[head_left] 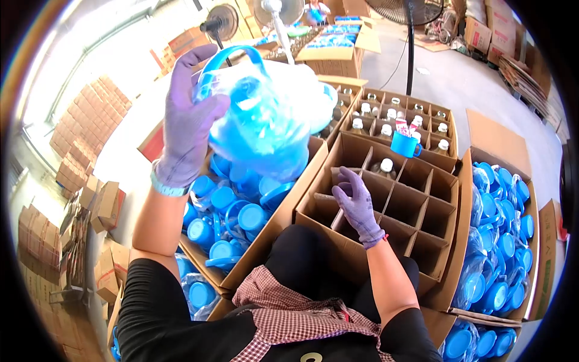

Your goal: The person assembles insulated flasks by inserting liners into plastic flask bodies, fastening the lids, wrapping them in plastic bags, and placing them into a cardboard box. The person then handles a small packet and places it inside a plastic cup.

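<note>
My left hand [186, 117], in a grey-purple glove, is raised at the left with a bagged blue lid [259, 120] between thumb and fingers. The lid's loop handle sticks up, and clear plastic wraps its bright, partly washed-out body. Below it stands a carton of blue lids [238, 217]. My right hand [359, 211], gloved alike, hovers over a divided cardboard box [404, 208], fingers apart and nothing seen in them. One white-capped glass bottle [385, 168] stands in a back cell of that box.
Behind is another divided box [434, 102] of capped bottles, with a small blue cup [405, 145] holding packets on its near edge. More wrapped blue lids fill a carton [497, 241] at the right. Fans [410, 48] and a far-off person [316, 12] appear at the back.
</note>
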{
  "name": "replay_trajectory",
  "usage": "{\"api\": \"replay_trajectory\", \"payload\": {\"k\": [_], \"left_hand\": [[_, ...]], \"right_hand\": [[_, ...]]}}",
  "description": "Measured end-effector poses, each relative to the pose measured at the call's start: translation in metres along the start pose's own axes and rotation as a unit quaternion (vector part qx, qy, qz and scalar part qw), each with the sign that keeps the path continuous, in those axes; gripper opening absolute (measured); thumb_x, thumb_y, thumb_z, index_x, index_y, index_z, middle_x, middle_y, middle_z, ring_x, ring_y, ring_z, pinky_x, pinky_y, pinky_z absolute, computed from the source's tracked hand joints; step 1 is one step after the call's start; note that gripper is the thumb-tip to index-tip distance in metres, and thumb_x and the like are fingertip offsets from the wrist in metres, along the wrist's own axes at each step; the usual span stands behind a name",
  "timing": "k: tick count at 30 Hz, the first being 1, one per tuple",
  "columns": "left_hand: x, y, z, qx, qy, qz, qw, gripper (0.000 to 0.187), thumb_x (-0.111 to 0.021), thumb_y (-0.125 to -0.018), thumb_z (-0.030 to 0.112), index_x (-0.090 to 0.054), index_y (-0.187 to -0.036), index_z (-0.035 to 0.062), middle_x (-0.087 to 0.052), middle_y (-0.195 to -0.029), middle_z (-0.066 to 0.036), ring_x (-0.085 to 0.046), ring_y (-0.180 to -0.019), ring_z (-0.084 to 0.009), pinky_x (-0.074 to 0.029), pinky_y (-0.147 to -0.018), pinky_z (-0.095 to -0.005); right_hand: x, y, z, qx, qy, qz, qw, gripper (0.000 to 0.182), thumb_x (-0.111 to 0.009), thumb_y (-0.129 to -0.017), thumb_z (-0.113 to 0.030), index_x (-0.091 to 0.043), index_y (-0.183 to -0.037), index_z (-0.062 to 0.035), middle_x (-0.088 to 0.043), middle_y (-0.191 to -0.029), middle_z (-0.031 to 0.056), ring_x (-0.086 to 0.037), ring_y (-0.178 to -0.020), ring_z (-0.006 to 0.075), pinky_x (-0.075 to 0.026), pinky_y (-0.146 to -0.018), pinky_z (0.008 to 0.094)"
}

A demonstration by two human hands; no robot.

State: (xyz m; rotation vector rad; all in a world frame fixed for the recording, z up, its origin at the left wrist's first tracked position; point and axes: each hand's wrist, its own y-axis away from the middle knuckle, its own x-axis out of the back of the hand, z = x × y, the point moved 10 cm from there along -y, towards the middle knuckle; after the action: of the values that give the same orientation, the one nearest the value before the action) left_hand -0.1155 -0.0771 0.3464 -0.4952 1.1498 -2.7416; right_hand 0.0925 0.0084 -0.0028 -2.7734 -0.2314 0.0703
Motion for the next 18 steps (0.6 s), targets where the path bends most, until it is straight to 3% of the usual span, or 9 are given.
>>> {"api": "replay_trajectory", "payload": {"k": [3,6,8,10,12,14,15,17,18], "left_hand": [[-0.004,0.022,0.072,-0.016,0.031,-0.039,0.999,0.074,-0.067,-0.075,0.0,-0.046,-0.146,0.0043,-0.058,-0.089,0.003,-0.054,-0.071,-0.0029,-0.045,-0.065,-0.0178],[-0.022,0.049,0.104,0.018,0.091,-0.078,0.993,0.08,-0.069,-0.072,0.003,-0.044,-0.149,0.0014,-0.057,-0.085,0.004,-0.051,-0.067,-0.0015,-0.04,-0.061,-0.0155],[-0.035,0.064,0.111,0.044,0.079,-0.168,0.982,0.082,-0.07,-0.071,0.005,-0.043,-0.149,0.0003,-0.056,-0.084,0.005,-0.05,-0.066,-0.0014,-0.038,-0.06,-0.0148],[-0.063,0.08,0.114,0.047,0.135,-0.313,0.939,0.074,-0.07,-0.077,0.003,-0.048,-0.148,0.0037,-0.055,-0.087,0.005,-0.047,-0.067,-0.0038,-0.039,-0.065,-0.0176],[-0.086,0.089,0.085,-0.009,-0.042,-0.351,0.935,0.064,-0.069,-0.08,0.004,-0.055,-0.143,0.0098,-0.063,-0.092,0.0,-0.054,-0.073,-0.0068,-0.048,-0.07,-0.0226],[-0.11,0.105,0.048,-0.047,-0.136,-0.361,0.921,0.062,-0.069,-0.08,0.006,-0.058,-0.141,0.0112,-0.059,-0.084,0.0,-0.058,-0.076,-0.0091,-0.045,-0.066,-0.0256],[-0.118,0.12,0.033,-0.08,-0.131,-0.37,0.916,0.061,-0.068,-0.079,0.006,-0.059,-0.14,0.0108,-0.061,-0.086,-0.002,-0.06,-0.078,-0.0118,-0.047,-0.068,-0.0275],[-0.133,0.145,0.013,-0.149,-0.121,-0.383,0.903,0.058,-0.066,-0.078,0.005,-0.06,-0.136,0.01,-0.065,-0.089,-0.007,-0.064,-0.081,-0.0173,-0.052,-0.073,-0.0313],[-0.144,0.176,0.002,-0.072,-0.092,-0.462,0.879,0.055,-0.064,-0.076,0.005,-0.061,-0.131,0.0066,-0.069,-0.098,-0.014,-0.068,-0.085,-0.0246,-0.055,-0.077,-0.035]], "right_hand": [[0.009,0.03,-0.095,0.124,0.018,-0.002,0.992,0.082,-0.083,-0.082,-0.022,-0.042,-0.152,-0.0055,-0.055,-0.136,0.0136,-0.057,-0.123,0.0262,-0.049,-0.104,0.0403],[0.011,0.079,-0.167,0.236,-0.017,-0.009,0.972,0.119,-0.093,-0.067,-0.054,-0.034,-0.155,0.0009,-0.042,-0.151,0.0159,-0.042,-0.142,0.0302,-0.032,-0.119,0.0446],[0.016,0.112,-0.177,0.157,-0.215,-0.008,0.964,0.141,-0.093,-0.056,-0.067,-0.024,-0.159,-0.0003,-0.035,-0.156,0.0141,-0.036,-0.145,0.0296,-0.028,-0.121,0.045],[0.018,0.152,-0.171,0.1,-0.218,-0.023,0.971,0.141,-0.096,-0.055,-0.061,-0.022,-0.16,-0.0016,-0.036,-0.155,0.0152,-0.037,-0.144,0.0301,-0.028,-0.121,0.0445],[0.022,0.191,-0.148,0.07,-0.103,0.014,0.992,0.125,-0.094,-0.063,-0.042,-0.024,-0.159,-0.0017,-0.04,-0.151,0.0164,-0.041,-0.141,0.0303,-0.031,-0.119,0.0432],[0.011,0.224,-0.133,-0.016,-0.063,0.031,0.997,0.12,-0.092,-0.067,-0.04,-0.025,-0.158,0.0002,-0.042,-0.149,0.0193,-0.043,-0.139,0.0313,-0.034,-0.117,0.0425],[0.015,0.253,-0.098,-0.031,0.1,0.039,0.994,0.116,-0.09,-0.072,-0.04,-0.025,-0.158,0.003,-0.044,-0.148,0.0234,-0.045,-0.139,0.0338,-0.037,-0.117,0.0421],[0.003,0.303,-0.084,-0.038,0.242,0.0,0.97,0.113,-0.086,-0.076,-0.044,-0.024,-0.156,0.0061,-0.044,-0.147,0.0304,-0.049,-0.135,0.0426,-0.042,-0.114,0.0447],[-0.004,0.322,-0.085,-0.04,0.306,-0.038,0.951,0.109,-0.083,-0.08,-0.044,-0.024,-0.156,0.0072,-0.044,-0.145,0.0326,-0.051,-0.133,0.0455,-0.045,-0.112,0.0455]]}}
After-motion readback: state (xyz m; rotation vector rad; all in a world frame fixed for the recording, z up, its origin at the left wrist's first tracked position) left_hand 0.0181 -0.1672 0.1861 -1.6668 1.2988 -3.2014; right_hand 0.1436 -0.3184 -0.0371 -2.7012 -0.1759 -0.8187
